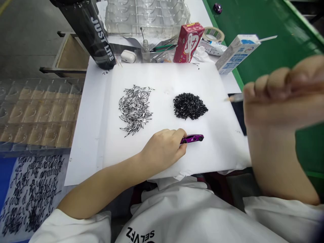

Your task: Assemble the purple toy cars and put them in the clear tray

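My left hand (167, 146) pinches one end of a small, shiny purple toy car (193, 138) just above the white board (162, 155). Raised at the right edge, my right hand (280, 91) is closed in a fist and blurred. From it a thin, pen-like tool (235, 98) with a pale pointed tip sticks out to the left; its kind is unclear. On the board, beyond the car, lies a heap of tiny black pieces (189, 106). Further left is a loose pile of slim, black-edged clear pieces (136, 109).
A dark bottle (88, 33), a white earbud case (128, 56), a red drink box (188, 42) and a white carton (236, 52) stand behind the board. Clear blister trays (37, 114) lie at left. A green conveyor-like surface (253, 20) runs along the right, another purple piece (217, 8) on it.
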`<move>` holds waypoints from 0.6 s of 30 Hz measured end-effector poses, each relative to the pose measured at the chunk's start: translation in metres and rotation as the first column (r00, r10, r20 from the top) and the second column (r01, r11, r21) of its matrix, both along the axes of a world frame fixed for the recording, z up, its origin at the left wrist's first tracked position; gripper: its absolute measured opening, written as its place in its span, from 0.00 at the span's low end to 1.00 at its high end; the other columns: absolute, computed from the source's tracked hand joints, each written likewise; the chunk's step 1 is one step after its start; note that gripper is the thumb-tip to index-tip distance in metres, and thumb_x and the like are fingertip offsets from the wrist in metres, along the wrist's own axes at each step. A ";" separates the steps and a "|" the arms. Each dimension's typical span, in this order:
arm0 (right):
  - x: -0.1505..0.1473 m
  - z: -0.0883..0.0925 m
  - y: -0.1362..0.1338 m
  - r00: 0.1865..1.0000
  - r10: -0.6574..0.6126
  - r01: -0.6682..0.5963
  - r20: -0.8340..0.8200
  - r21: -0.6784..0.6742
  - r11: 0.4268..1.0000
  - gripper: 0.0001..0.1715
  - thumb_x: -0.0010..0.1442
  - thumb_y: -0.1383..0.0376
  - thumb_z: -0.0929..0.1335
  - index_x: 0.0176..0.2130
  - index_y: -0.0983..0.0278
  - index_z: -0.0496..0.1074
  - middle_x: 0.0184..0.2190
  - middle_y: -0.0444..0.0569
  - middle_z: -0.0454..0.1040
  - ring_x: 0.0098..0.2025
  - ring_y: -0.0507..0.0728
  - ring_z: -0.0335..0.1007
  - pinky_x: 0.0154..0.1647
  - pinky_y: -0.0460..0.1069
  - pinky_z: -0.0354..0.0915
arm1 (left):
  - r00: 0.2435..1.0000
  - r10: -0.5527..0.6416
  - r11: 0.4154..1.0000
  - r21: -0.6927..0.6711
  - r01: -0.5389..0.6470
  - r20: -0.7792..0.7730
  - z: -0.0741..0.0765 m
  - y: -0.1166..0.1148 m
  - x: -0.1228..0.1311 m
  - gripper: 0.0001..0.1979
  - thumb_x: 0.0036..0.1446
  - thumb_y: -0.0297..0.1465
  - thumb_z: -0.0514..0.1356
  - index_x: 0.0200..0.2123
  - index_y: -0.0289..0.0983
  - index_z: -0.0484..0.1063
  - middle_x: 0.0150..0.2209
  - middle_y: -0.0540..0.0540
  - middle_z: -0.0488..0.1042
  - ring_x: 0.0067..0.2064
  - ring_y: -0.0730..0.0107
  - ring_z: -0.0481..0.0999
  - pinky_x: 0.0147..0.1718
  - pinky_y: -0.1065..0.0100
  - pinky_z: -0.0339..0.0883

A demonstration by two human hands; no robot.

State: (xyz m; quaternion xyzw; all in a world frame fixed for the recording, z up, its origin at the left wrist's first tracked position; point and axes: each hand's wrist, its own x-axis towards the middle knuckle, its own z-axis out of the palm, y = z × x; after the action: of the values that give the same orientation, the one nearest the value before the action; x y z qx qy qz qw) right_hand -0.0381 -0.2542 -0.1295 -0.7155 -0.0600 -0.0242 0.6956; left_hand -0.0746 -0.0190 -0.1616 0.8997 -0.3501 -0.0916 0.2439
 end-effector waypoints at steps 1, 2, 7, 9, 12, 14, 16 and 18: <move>0.015 0.001 -0.010 0.982 -0.159 0.157 0.106 0.024 0.987 0.27 0.40 0.38 0.61 0.25 0.58 0.59 0.17 0.38 0.54 0.22 0.49 0.53 0.29 0.48 0.55 | 1.000 -0.002 1.000 -0.007 0.002 0.001 0.000 0.000 0.000 0.08 0.56 0.29 0.53 0.39 0.35 0.68 0.29 0.49 0.74 0.31 0.68 0.72 0.32 0.68 0.65; 0.027 0.002 -0.017 0.939 -0.309 0.316 0.152 -0.023 0.948 0.23 0.42 0.43 0.62 0.24 0.60 0.61 0.20 0.41 0.60 0.25 0.52 0.59 0.32 0.51 0.57 | 1.000 0.001 1.000 -0.013 -0.001 0.002 0.000 0.000 0.000 0.08 0.55 0.29 0.53 0.39 0.35 0.68 0.29 0.49 0.74 0.31 0.68 0.72 0.32 0.68 0.65; 0.022 -0.001 -0.008 0.714 -0.289 0.596 0.638 -0.337 0.729 0.10 0.52 0.71 0.62 0.37 0.63 0.68 0.38 0.51 0.66 0.42 0.56 0.60 0.47 0.51 0.53 | 1.000 0.006 1.000 -0.019 -0.007 -0.018 0.003 0.000 0.000 0.08 0.55 0.28 0.53 0.38 0.35 0.68 0.28 0.50 0.73 0.29 0.68 0.72 0.30 0.68 0.65; 0.003 -0.006 0.011 0.796 0.077 0.443 0.600 -0.665 0.601 0.10 0.56 0.71 0.62 0.37 0.64 0.69 0.34 0.50 0.69 0.37 0.55 0.63 0.41 0.49 0.57 | 1.000 0.005 1.000 -0.013 -0.006 -0.024 0.003 0.000 0.000 0.08 0.56 0.29 0.53 0.38 0.36 0.68 0.28 0.50 0.73 0.29 0.68 0.72 0.31 0.68 0.65; -0.013 -0.019 0.036 0.873 0.385 0.168 0.301 -0.924 0.343 0.07 0.57 0.67 0.64 0.32 0.65 0.72 0.27 0.49 0.72 0.30 0.55 0.64 0.34 0.49 0.60 | 1.000 0.006 1.000 -0.005 -0.006 -0.023 0.004 0.000 -0.001 0.07 0.55 0.28 0.53 0.38 0.36 0.68 0.29 0.50 0.73 0.31 0.68 0.72 0.32 0.67 0.65; -0.011 -0.028 0.044 0.880 0.424 0.138 0.214 -0.969 0.203 0.10 0.57 0.66 0.63 0.31 0.66 0.73 0.26 0.50 0.72 0.29 0.56 0.63 0.33 0.50 0.60 | 1.000 0.006 1.000 0.005 -0.006 -0.022 0.003 0.000 -0.001 0.07 0.55 0.28 0.53 0.38 0.36 0.68 0.30 0.50 0.73 0.32 0.67 0.72 0.32 0.66 0.65; -0.007 -0.034 0.045 0.882 0.430 0.133 0.191 -0.978 0.160 0.12 0.58 0.64 0.63 0.30 0.66 0.74 0.26 0.50 0.72 0.29 0.56 0.63 0.32 0.49 0.59 | 1.000 0.004 1.000 0.007 -0.004 -0.022 0.002 0.000 -0.002 0.08 0.56 0.29 0.53 0.39 0.36 0.67 0.30 0.49 0.74 0.32 0.67 0.72 0.33 0.66 0.65; -0.002 -0.038 0.045 0.881 0.436 0.133 0.183 -0.981 0.141 0.13 0.58 0.64 0.62 0.30 0.66 0.74 0.26 0.49 0.72 0.29 0.55 0.63 0.32 0.49 0.58 | 1.000 0.000 1.000 -0.001 0.000 -0.016 0.001 0.000 -0.002 0.08 0.56 0.29 0.53 0.39 0.36 0.67 0.31 0.49 0.74 0.32 0.67 0.72 0.33 0.66 0.65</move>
State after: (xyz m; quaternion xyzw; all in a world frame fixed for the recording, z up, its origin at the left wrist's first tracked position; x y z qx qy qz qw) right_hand -0.0404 -0.2091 -0.1672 -0.9553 -0.2873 -0.0633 0.0292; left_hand -0.0765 -0.0187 -0.1601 0.8988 -0.3483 -0.0987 0.2472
